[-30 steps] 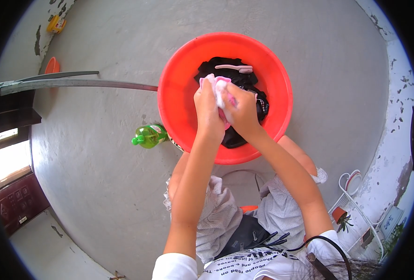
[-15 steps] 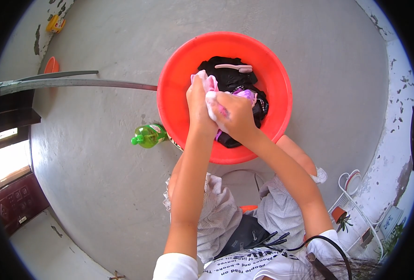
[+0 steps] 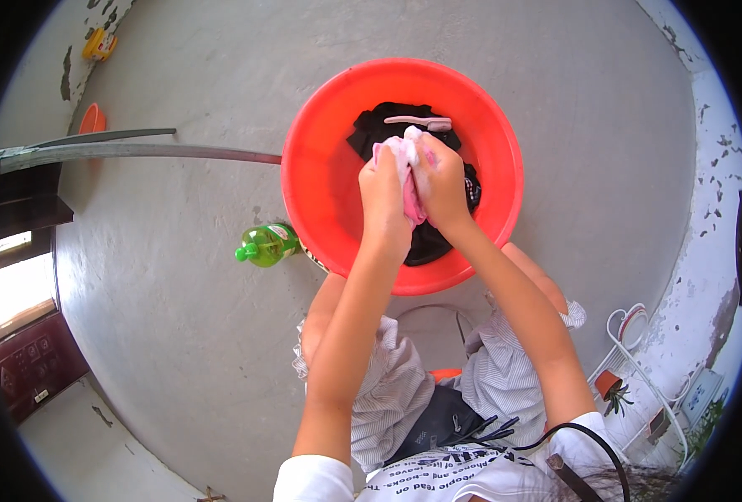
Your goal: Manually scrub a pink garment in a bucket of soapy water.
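Over a large red basin (image 3: pixel 319 159), my left hand (image 3: pixel 382 194) and my right hand (image 3: pixel 441 180) are closed side by side around a pink, soapy cloth (image 3: pixel 414 203). White suds cover the cloth's top and cling to the fingers. Part of the cloth hangs between my wrists; most of its shape is hidden by my hands. Beneath them, dark garments (image 3: pixel 377 127) lie bunched in the basin. A pale pink scrubbing brush (image 3: pixel 419 124) rests on the far part of these garments.
A green liquid-soap bottle (image 3: pixel 268 244) lies left of the basin on the grey floor (image 3: pixel 179 335). Long grey strips (image 3: pixel 137 150) reach toward the basin's left rim. A smaller orange basin (image 3: pixel 93 119) is farther left. At the lower right stands a white rack (image 3: pixel 639 376) with a potted plant (image 3: pixel 609 386).
Both hands have turned more upright and shifted slightly right, still gripping the pink cloth. The purple-patterned part seen beside my right hand is now hidden.
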The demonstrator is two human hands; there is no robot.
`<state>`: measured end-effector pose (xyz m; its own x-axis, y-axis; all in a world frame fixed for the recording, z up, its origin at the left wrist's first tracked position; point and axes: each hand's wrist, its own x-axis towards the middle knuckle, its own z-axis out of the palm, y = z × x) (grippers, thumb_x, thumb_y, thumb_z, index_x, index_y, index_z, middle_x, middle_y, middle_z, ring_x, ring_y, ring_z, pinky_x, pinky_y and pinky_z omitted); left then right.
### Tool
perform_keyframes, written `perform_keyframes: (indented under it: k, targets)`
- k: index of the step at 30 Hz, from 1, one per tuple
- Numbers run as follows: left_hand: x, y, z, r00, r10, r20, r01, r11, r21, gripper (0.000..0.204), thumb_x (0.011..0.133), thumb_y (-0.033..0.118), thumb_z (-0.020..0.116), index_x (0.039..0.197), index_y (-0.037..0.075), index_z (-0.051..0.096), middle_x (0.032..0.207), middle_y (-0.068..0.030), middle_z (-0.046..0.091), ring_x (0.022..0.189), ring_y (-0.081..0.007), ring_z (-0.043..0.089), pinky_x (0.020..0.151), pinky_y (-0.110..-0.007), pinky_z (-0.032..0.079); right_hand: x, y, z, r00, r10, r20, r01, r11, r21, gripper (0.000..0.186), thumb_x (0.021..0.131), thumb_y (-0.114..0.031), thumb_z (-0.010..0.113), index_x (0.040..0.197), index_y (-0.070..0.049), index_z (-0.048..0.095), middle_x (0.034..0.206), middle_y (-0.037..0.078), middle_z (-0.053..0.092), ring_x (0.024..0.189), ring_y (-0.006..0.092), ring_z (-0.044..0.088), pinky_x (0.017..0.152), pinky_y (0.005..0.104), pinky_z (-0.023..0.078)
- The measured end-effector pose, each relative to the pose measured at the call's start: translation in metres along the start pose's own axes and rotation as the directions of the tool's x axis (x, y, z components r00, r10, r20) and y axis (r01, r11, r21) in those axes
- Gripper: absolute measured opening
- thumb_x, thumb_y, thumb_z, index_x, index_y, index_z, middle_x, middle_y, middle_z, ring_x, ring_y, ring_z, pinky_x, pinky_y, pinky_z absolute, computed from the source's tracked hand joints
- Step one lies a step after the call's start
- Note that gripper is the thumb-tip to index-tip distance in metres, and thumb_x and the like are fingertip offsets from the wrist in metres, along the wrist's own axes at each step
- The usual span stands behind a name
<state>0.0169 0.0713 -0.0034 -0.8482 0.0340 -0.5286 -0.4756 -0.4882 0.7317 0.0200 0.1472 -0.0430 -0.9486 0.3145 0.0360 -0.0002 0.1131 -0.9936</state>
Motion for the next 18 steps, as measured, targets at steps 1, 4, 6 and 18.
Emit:
perform_keyframes:
  k: [1, 4, 6, 18]
  targets:
    - [0.006, 0.000, -0.011, 0.999, -0.002, 0.051, -0.001, 0.999, 0.048, 0.029, 0.091, 0.032, 0.044, 0.098, 0.006, 0.055, 0.087, -0.0024, 0.057, 0.077, -0.0109, 0.055, 0.065, -0.025, 0.045, -0.003, -0.004, 0.003, 0.999, -0.050, 0.008, 0.050, 0.997, -0.061, 0.020, 0.086, -0.020, 0.050, 0.081, -0.001, 0.055, 0.071, 0.020, 0.054, 0.060, 0.0346, 0.050, 0.055, 0.0336, 0.042]
    - [0.010, 0.011, -0.021, 0.995, 0.005, 0.101, -0.005, 1.000, -0.002, 0.030, 0.090, 0.034, 0.047, 0.098, 0.007, 0.055, 0.088, -0.0024, 0.057, 0.077, -0.0124, 0.055, 0.067, -0.027, 0.046, -0.016, -0.013, 0.009, 0.981, -0.187, 0.052, 0.193, 0.964, -0.185, 0.018, 0.082, -0.022, 0.056, 0.081, -0.003, 0.058, 0.065, 0.018, 0.055, 0.060, 0.0353, 0.055, 0.052, 0.0367, 0.043]
    - [0.016, 0.017, -0.021, 1.000, 0.009, -0.018, -0.011, 0.995, -0.102, 0.024, 0.087, 0.035, 0.052, 0.095, 0.012, 0.055, 0.084, -0.0011, 0.055, 0.074, -0.0135, 0.053, 0.067, -0.028, 0.045, -0.024, -0.012, 0.009, 0.910, -0.367, 0.195, 0.409, 0.873, -0.264, 0.017, 0.082, -0.020, 0.056, 0.080, -0.004, 0.058, 0.064, 0.017, 0.055, 0.059, 0.0343, 0.055, 0.051, 0.0375, 0.043]
    - [-0.002, -0.005, -0.011, 0.996, -0.012, 0.090, 0.005, 0.997, 0.079, 0.031, 0.092, 0.034, 0.042, 0.097, 0.006, 0.055, 0.090, -0.0032, 0.057, 0.078, -0.0117, 0.055, 0.067, -0.026, 0.046, 0.000, 0.000, 0.000, 0.996, -0.080, 0.031, 0.081, 0.996, -0.028, 0.023, 0.087, -0.021, 0.049, 0.081, 0.001, 0.055, 0.068, 0.022, 0.051, 0.063, 0.0372, 0.052, 0.056, 0.0361, 0.042]
